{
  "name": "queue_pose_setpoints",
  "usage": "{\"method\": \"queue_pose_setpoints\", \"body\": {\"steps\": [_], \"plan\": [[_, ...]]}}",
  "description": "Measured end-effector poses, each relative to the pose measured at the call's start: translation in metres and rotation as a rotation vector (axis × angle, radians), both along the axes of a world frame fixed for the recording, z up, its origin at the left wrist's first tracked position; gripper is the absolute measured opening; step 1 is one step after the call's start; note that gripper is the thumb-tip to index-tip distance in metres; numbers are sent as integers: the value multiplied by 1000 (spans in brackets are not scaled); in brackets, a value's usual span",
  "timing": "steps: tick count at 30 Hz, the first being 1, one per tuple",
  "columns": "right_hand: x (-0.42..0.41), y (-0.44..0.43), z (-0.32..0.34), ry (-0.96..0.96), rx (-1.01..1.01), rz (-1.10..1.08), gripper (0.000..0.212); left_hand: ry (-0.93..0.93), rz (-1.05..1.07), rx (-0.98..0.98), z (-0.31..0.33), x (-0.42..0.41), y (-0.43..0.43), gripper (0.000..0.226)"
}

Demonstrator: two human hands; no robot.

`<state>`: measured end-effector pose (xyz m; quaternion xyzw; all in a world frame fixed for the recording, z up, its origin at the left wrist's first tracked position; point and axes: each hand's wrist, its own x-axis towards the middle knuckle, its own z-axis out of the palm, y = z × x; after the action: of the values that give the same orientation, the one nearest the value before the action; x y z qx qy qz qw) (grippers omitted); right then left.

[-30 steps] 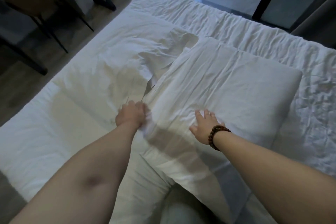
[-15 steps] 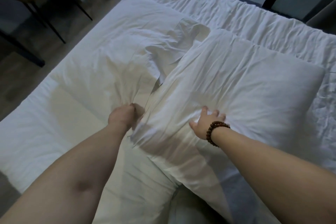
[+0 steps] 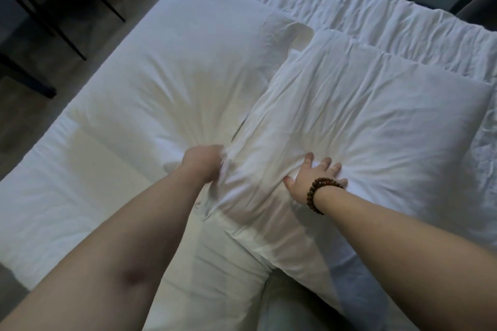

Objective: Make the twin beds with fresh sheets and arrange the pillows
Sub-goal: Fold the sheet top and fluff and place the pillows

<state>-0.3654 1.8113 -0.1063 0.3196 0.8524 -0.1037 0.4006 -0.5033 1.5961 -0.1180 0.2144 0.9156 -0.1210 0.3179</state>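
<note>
Left hand (image 3: 203, 166): at 8 o'clock from the middle of the view, fingers curled tight, gripping a bunch of white cloth at the near right corner of the left pillow (image 3: 188, 62). It is blurred, so the single fingers cannot be told apart.
Right hand (image 3: 314, 177): at 4 o'clock, fingers spread and nearly straight, palm pressing down on the near left part of the right pillow (image 3: 376, 121); it holds nothing. A bead bracelet (image 3: 320, 193) sits on the wrist.
Left pillow: at 10 o'clock, lying flat on the bed, with creases fanning out from the gripped corner.
Right pillow: at 2 to 3 o'clock, also flat, its left edge touching and slightly lapping the left pillow; its near corner reaches toward 6 o'clock.
Open room: bare sheet (image 3: 67, 183) at 8 to 9 o'clock, left of the left forearm, and a wrinkled band of it beyond both pillows from 12 to 2 o'clock.
Edges: the bed's left edge runs on a slant from 8 up to 12 o'clock; the floor (image 3: 113, 43) lies just past it.
Far corner: dark chair legs (image 3: 67, 24) stand on the floor at 10 to 11 o'clock, apart from the bed.
</note>
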Motion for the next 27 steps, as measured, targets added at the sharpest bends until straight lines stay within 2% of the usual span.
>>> {"method": "queue_pose_setpoints", "body": {"steps": [4, 5, 6, 7, 9, 10, 11, 12, 14, 16, 18, 22, 24, 27], "plan": [[-2, -2, -1, -25, -13, -24, 96, -357, 17, 34, 15, -5, -10, 9], [-3, -2, -2, -24, -22, -32, 95, -373, 53, 54, 22, -16, -4, 13], [-4, -1, -2, -16, -28, -38, 95, -277, 41, 94, 30, -31, 4, 18], [-4, -1, -4, -2, -34, -42, 95, -82, -9, 163, 35, -46, 12, 26], [-1, 0, -8, 51, -44, -53, 94, 334, -29, 454, 39, -72, 36, 35], [3, 0, -11, 83, -41, -47, 93, 417, -4, 629, 32, -80, 49, 42], [9, -2, -13, 114, -33, -28, 93, 418, 4, 740, 29, -81, 64, 54], [15, -3, -16, 147, -24, -9, 92, 335, -8, 754, 24, -76, 81, 67], [28, -4, -25, 206, -19, 7, 90, 132, -118, 556, -2, -55, 106, 81], [40, 0, -30, 259, -36, 23, 87, 45, -192, 312, -37, -32, 108, 77], [55, 9, -30, 291, -60, 61, 82, 11, -179, 147, -58, -23, 100, 71], [93, 42, -22, 301, 25, 61, 72, -30, -109, -151, -23, -44, 172, 71], [115, 59, -16, 358, 142, -68, 70, 13, -102, -166, 9, -38, 230, 55], [141, 84, -14, 433, 309, -360, 72, 152, -166, 208, 23, -7, 286, 59]]}}
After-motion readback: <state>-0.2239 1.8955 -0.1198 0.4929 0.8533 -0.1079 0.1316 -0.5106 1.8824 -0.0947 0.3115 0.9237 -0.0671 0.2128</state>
